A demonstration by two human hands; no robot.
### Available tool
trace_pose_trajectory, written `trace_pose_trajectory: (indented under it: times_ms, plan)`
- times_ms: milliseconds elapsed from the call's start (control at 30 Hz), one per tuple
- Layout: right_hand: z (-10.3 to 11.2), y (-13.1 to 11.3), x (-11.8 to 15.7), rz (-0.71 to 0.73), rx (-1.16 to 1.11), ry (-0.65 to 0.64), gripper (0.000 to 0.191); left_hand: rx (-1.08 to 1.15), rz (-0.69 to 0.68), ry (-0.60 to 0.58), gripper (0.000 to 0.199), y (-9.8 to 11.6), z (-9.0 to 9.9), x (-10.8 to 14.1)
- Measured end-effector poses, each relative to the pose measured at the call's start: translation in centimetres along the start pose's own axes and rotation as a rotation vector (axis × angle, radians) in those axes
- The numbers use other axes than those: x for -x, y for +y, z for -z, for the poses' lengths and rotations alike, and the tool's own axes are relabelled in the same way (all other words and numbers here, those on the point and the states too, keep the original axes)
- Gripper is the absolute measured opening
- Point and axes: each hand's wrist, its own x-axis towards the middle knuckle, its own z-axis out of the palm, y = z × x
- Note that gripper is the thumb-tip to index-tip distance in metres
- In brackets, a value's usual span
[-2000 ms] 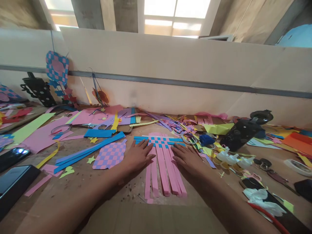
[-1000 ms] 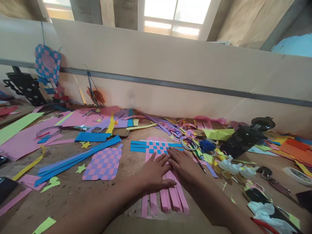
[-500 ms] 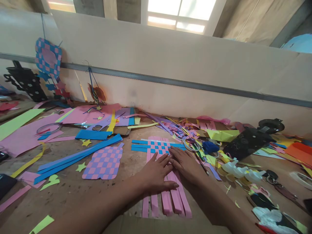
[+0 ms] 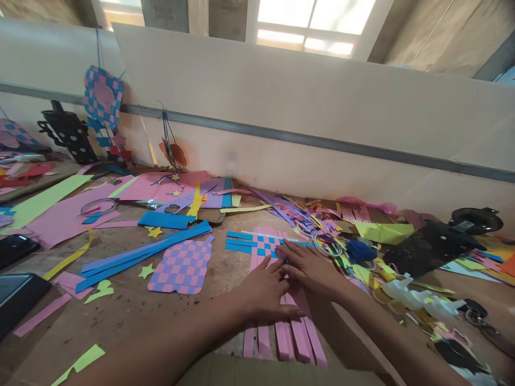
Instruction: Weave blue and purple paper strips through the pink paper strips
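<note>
A half-woven paper mat [image 4: 263, 244] lies on the table in front of me, with blue strips crossing pink strips [image 4: 282, 343] whose loose ends run toward me. My left hand [image 4: 267, 289] rests on the pink strips below the woven part, fingers spread and thumb out to the right. My right hand [image 4: 309, 268] lies flat over the mat's right side, its fingertips beside the weave and touching or overlapping the left fingers. Both hands hide part of the mat. Left of it is a pink and purple woven piece [image 4: 181, 267] with rounded corners.
Blue strips [image 4: 148, 252] and a blue folded paper [image 4: 166, 219] lie to the left. On the right are a tape roll [image 4: 328, 245], blue yarn [image 4: 361, 251], glue bottles [image 4: 418, 295] and a black tumbler [image 4: 422, 249]. Paper scraps [image 4: 309, 212] heap near the wall.
The view has turned slightly left, so things sit further right in it. My right hand has shifted slightly over the weave; the left stays on the strips.
</note>
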Motion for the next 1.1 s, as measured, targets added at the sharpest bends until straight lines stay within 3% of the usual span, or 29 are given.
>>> trace_pose_trajectory:
  times_ms: [167, 433, 667, 833, 1100]
  plan:
    - [-0.7, -0.8, -0.8, -0.047, 0.011, -0.039, 0.062, 0.001, 0.010, -0.003, 0.077, -0.1, -0.5, 0.0]
    - [-1.4, -1.3, -0.6, -0.045, 0.019, 0.051, 0.059, 0.008, -0.029, 0.023, 0.080, -0.6, -1.4, -0.3]
    - [1.2, -3.5, -1.8, 0.058, -0.033, -0.049, 0.067, 0.092, -0.043, 0.149, 0.086, -0.6, -1.5, -0.4]
    - [2.7, -4.3, -2.6, 0.112, -0.020, -0.146, 0.069, 0.137, -0.023, 0.116, 0.082, -0.6, -1.7, -0.6]
    - [0.7, -5.4, -4.2, 0.083, 0.091, -0.073, 0.061, 0.179, 0.077, 0.094, 0.090, -0.8, -2.8, -0.6]
